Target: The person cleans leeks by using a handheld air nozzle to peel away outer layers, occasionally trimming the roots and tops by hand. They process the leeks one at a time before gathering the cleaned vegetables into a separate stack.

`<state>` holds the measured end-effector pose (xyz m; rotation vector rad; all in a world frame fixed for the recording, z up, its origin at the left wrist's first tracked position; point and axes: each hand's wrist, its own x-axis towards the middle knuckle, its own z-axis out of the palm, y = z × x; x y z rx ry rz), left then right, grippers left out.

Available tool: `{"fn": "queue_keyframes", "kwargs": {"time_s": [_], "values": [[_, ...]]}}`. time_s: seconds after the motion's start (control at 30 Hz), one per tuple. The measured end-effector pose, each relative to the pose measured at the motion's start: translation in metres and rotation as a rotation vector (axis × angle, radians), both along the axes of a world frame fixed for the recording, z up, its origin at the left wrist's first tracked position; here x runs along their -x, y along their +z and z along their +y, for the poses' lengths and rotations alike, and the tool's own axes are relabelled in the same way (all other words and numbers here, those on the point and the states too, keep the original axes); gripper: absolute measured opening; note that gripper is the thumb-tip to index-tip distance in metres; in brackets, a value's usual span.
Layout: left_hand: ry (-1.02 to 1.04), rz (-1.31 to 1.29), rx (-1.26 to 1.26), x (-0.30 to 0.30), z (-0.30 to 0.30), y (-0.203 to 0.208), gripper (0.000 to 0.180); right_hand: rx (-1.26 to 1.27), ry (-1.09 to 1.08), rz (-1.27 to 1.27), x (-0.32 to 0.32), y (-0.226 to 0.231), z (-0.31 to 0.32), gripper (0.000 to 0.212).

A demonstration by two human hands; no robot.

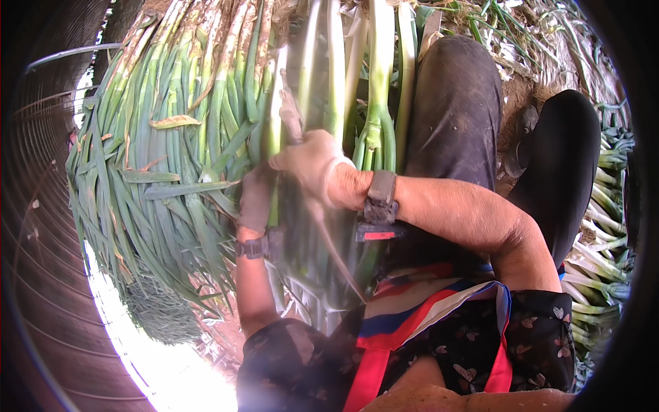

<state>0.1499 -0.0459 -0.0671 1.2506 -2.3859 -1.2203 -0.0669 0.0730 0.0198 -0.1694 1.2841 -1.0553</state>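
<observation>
A large bundle of green onions (171,137) lies across the middle and left, white stalks up, green leaves fanning down-left. My right hand (312,168), in a pale dirty glove, is closed around a thin strip or stalk that trails blurred down toward my lap. My left hand (257,199), also gloved, grips stalks of the bundle just beside it. Both wrists carry dark bands (379,199). A few thick pale stalks (377,82) stand just right of my hands.
My dark-trousered knee (456,110) rises at upper right, with a dark shoe (566,158) beyond it. More green onions (604,233) are stacked along the right edge. Bare soil with plant scraps (542,55) lies at top right. A curved greenhouse frame (41,206) runs along the left.
</observation>
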Motion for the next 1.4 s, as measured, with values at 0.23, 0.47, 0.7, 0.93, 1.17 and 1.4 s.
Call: {"fn": "queue_keyframes", "kwargs": {"time_s": [0.23,0.47,0.7,0.93,1.17,1.4], "values": [[0.427,0.079,-0.648,0.002,0.018,0.031,0.024,-0.03,-0.053,-0.061,0.025,0.005,-0.035,0.039],[0.465,0.307,-0.978,-0.014,0.013,0.03,0.034,-0.034,0.172,-0.001,0.019,0.013,-0.013,0.034],[0.471,0.324,-0.978,-0.004,0.035,0.035,0.03,0.03,-0.058,-0.1,0.009,-0.004,0.005,0.024],[0.174,0.176,-0.557,0.039,0.063,0.059,0.029,0.078,-0.06,-0.065,0.016,0.01,0.047,0.024],[0.034,0.019,-0.225,0.105,0.032,0.057,0.028,0.125,-0.259,0.011,0.029,0.001,0.057,0.024],[-0.131,-0.431,0.647,0.144,0.046,0.035,0.077,0.106,-0.409,-0.108,0.038,-0.013,0.072,0.014]]}}
